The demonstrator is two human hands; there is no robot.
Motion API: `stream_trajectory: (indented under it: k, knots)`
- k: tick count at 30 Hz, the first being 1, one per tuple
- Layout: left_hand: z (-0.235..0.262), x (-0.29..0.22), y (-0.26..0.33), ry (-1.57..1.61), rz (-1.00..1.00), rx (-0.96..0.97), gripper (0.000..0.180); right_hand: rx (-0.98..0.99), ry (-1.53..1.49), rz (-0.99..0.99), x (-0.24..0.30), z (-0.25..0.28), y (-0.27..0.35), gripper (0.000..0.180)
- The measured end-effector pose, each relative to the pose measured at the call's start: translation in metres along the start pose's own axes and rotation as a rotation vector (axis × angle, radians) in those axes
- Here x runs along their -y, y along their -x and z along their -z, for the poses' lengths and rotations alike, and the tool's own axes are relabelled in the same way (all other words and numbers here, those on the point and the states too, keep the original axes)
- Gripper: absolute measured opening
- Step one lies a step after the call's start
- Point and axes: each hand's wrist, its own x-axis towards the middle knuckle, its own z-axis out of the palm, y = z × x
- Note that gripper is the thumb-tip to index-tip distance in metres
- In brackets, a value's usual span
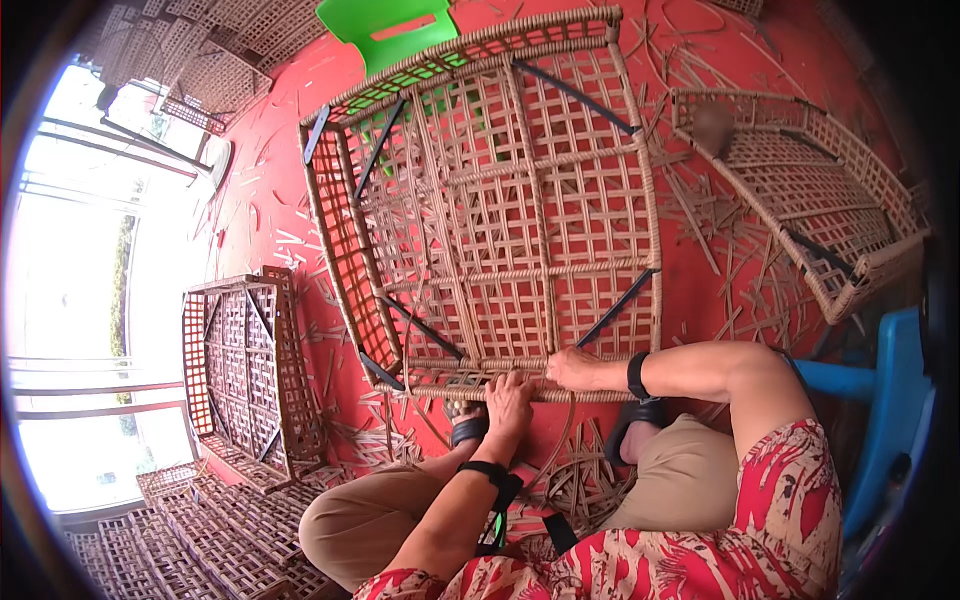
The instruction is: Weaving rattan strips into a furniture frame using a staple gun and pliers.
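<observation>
A large woven cane basket or tray frame (645,200) leans in front of me, its open lattice crossed by wrapped bars. Dark braces (617,306) run diagonally across its corners. On the near side, my left hand (508,405) curls its fingers over the woven edge. Just right of it, my right hand (575,370) is closed against the inner side of the same edge. What its fingers pinch is hidden. Beneath that edge, near the right hand, hangs a thin strip (573,415).
A similar basket (800,190) lies at the right; another (240,360) stands at the left. Woven panels (180,545) are stacked at lower left. A green plastic chair (395,30) sits behind the basket, a blue one (890,400) at right. Cane scraps (585,470) litter the red floor (270,215).
</observation>
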Motion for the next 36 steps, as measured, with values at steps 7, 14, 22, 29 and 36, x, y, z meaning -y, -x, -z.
stream_trajectory:
  k: [7, 14, 22, 29, 36]
  knots:
    - [0.059, -0.02, -0.009, 0.073, -0.014, -0.263, 0.012, 0.077, 0.243, -0.078, 0.021, 0.073, 0.013, 0.022]
    - [0.238, -0.008, 0.065, 0.036, -0.197, -0.314, 0.022, -0.226, -0.547, -0.288, 0.18, 0.23, 0.057, 0.026]
    - [0.34, 0.023, 0.13, 0.307, -0.417, -0.027, 0.048, -0.147, -1.468, -0.336, 0.276, 0.216, 0.042, 0.014]
    - [0.335, 0.012, 0.12, 0.141, -0.311, 0.048, 0.04, -0.205, -1.755, -0.536, 0.297, 0.226, 0.068, 0.022]
    - [0.391, 0.051, 0.1, 0.185, -0.31, -0.077, 0.04, -0.16, -1.304, 0.149, 0.302, 0.257, 0.071, 0.027]
